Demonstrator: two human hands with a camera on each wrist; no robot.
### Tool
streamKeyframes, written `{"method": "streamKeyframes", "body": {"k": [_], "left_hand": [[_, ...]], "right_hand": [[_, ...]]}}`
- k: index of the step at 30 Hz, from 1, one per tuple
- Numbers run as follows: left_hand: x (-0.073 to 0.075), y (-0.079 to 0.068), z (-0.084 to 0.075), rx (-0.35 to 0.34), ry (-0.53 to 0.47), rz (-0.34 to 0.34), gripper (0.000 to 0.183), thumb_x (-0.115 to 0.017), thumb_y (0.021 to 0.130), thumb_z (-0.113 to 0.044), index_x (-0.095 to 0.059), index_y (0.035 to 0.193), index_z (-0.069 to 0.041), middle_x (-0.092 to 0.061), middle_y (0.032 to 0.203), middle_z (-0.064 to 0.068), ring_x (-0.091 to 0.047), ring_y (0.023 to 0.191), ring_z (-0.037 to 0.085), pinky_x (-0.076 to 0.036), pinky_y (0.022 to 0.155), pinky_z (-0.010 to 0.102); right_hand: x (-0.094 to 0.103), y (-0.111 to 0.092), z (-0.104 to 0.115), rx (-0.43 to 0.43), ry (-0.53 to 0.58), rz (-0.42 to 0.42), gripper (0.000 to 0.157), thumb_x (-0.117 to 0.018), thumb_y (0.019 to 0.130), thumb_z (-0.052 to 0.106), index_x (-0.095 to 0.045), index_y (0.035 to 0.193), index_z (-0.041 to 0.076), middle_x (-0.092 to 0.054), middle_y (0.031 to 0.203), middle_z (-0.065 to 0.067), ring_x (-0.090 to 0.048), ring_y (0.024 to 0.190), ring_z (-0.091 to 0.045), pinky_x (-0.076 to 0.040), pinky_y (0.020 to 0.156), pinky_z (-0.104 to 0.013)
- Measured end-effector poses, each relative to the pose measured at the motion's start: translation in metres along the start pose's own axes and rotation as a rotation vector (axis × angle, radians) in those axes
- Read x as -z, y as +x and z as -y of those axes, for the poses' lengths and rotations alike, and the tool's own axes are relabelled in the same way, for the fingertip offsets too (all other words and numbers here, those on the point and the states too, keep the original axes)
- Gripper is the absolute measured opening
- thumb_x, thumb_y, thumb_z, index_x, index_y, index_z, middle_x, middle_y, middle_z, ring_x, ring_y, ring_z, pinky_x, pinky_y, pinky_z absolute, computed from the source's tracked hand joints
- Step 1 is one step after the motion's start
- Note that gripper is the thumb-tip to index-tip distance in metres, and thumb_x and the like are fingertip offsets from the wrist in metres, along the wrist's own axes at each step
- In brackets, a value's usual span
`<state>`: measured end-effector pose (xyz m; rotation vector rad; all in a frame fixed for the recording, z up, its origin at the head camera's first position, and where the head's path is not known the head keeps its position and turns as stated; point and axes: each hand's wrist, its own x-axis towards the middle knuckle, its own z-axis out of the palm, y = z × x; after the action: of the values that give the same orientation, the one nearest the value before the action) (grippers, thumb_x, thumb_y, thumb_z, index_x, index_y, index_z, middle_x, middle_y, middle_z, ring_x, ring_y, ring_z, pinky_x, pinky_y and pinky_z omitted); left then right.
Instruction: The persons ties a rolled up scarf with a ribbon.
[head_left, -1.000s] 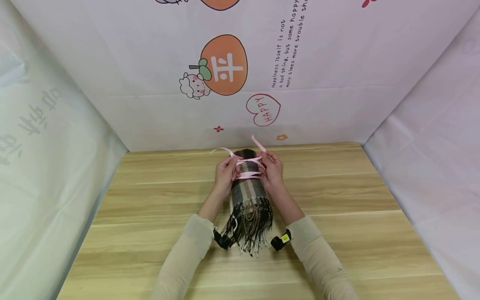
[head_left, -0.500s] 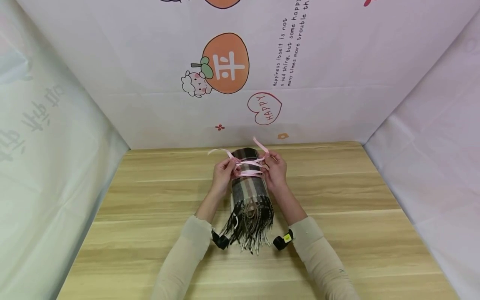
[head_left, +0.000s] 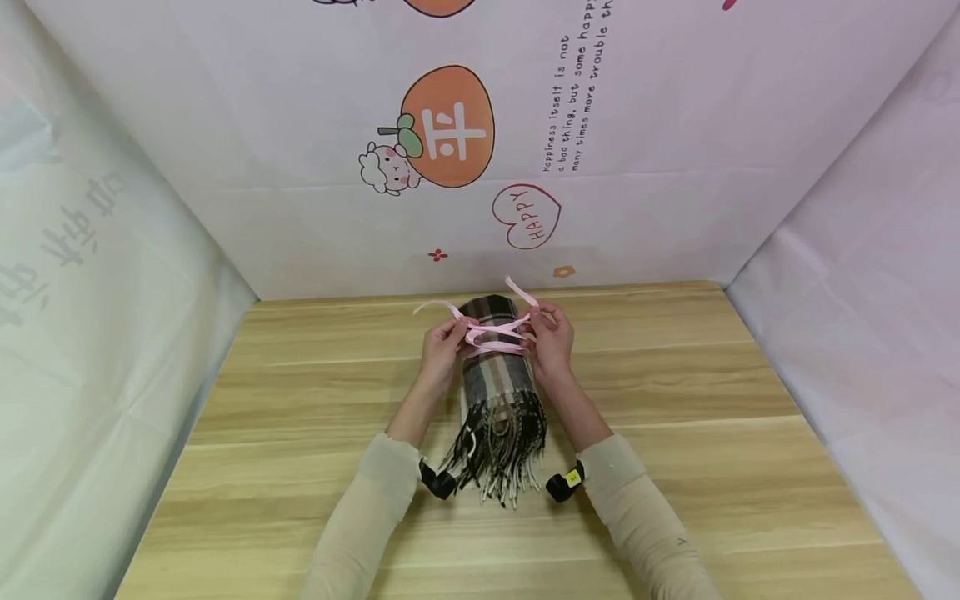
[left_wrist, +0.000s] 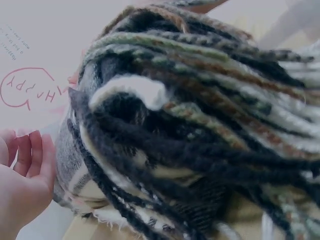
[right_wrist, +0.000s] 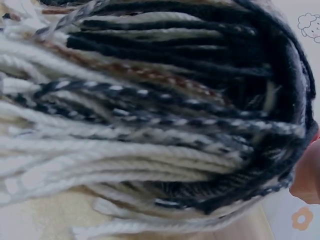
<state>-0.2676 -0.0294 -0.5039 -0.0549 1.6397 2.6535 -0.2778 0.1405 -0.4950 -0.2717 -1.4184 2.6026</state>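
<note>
A rolled plaid scarf in grey, beige and black lies on the table, its fringe spread toward the person. Pink ribbon runs round its far half, with strands crossing on top. At the roll's left side the left hand pinches the ribbon between thumb and finger, and a thin tail curls out beyond it. The right hand pinches the other end at the right side, its tail pointing up toward the back. Fringe strands hide most of the ribbon in both wrist views.
The wooden table meets a white printed backdrop just behind the scarf. White sheets hang along both sides. A black wrist camera sits at each cuff, close beside the fringe.
The left hand has shifted slightly left and toward the person, and the right slightly right. The ribbon strands between them have spread into a wider crossed loop. The scarf stays in place.
</note>
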Motion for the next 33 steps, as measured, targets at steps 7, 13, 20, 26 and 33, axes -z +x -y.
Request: {"method": "streamKeyframes", "body": {"k": [7,13,20,26,33], "left_hand": [[0.002,0.000,0.002,0.016,0.003,0.022,0.024,-0.052,0.103,-0.006,-0.072,0.089,-0.008,-0.071,0.083,0.000,-0.064,0.066,0.007,-0.056,0.062,0.020],[0.005,-0.001,0.000,-0.045,0.132,0.043,0.020,-0.051,0.101,0.000,-0.068,0.098,0.012,-0.071,0.087,-0.002,-0.066,0.072,0.006,-0.057,0.065,0.019],[0.009,-0.002,-0.002,-0.099,0.216,0.041,0.026,-0.054,0.101,-0.006,-0.065,0.103,0.018,-0.071,0.084,-0.006,-0.062,0.072,0.004,-0.053,0.065,0.018],[0.013,-0.006,-0.001,-0.155,0.191,0.094,0.021,-0.059,0.100,-0.011,-0.074,0.092,0.002,-0.071,0.085,-0.004,-0.062,0.076,0.003,-0.052,0.068,0.017],[0.012,-0.004,-0.003,-0.048,0.174,0.016,0.022,-0.052,0.102,-0.005,-0.068,0.093,0.007,-0.067,0.080,-0.005,-0.060,0.073,0.006,-0.052,0.067,0.018]], "right_hand": [[0.003,0.002,-0.005,-0.007,-0.010,-0.027,0.007,-0.055,0.101,0.006,-0.054,0.095,0.008,-0.067,0.069,-0.001,-0.053,0.050,-0.006,-0.040,0.039,-0.016],[0.003,0.001,-0.004,0.012,-0.013,-0.024,0.010,-0.055,0.101,0.007,-0.054,0.092,0.010,-0.069,0.067,0.001,-0.054,0.051,-0.006,-0.042,0.040,-0.016],[0.002,0.000,-0.002,0.030,-0.052,-0.014,0.008,-0.056,0.101,0.008,-0.054,0.093,0.010,-0.066,0.064,0.004,-0.058,0.057,-0.007,-0.047,0.047,-0.017],[0.002,-0.002,-0.001,0.049,-0.100,-0.021,0.010,-0.057,0.101,0.006,-0.055,0.091,0.009,-0.065,0.063,0.002,-0.059,0.062,-0.008,-0.050,0.055,-0.019],[0.002,-0.002,0.003,0.103,-0.267,-0.079,0.013,-0.059,0.099,0.005,-0.059,0.088,0.011,-0.066,0.060,0.013,-0.058,0.062,-0.003,-0.035,0.064,-0.025]]}}
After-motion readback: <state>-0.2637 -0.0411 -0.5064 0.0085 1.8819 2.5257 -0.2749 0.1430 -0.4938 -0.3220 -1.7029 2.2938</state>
